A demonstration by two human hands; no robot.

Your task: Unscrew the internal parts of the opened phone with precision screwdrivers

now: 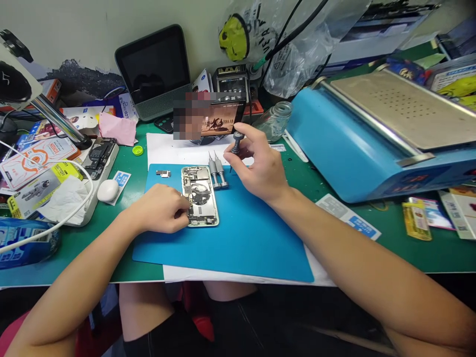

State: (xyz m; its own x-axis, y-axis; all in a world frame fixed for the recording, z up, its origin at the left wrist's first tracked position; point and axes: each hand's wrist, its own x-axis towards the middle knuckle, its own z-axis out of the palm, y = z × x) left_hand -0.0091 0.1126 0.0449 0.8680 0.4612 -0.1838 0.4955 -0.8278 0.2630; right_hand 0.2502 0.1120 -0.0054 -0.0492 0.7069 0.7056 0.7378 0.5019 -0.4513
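An opened phone [200, 196], its inner boards showing, lies on a blue work mat [241, 233]. My left hand [163, 208] rests curled on the phone's left edge, fingers pressed against it. My right hand [256, 166] is raised just right of the phone and pinches a small grey screwdriver [236, 143] upright by its handle. Two more grey screwdrivers [217, 171] lie side by side on the mat between the phone and my right hand. A small metal part [163, 173] sits on the mat's far left corner.
A blue machine with a metal plate [372, 134] fills the right. A glass jar [275, 120], a propped phone showing video [219, 118] and a dark tablet [154, 69] stand behind the mat. A power strip [97, 161], white earbud case [107, 190] and papers crowd the left.
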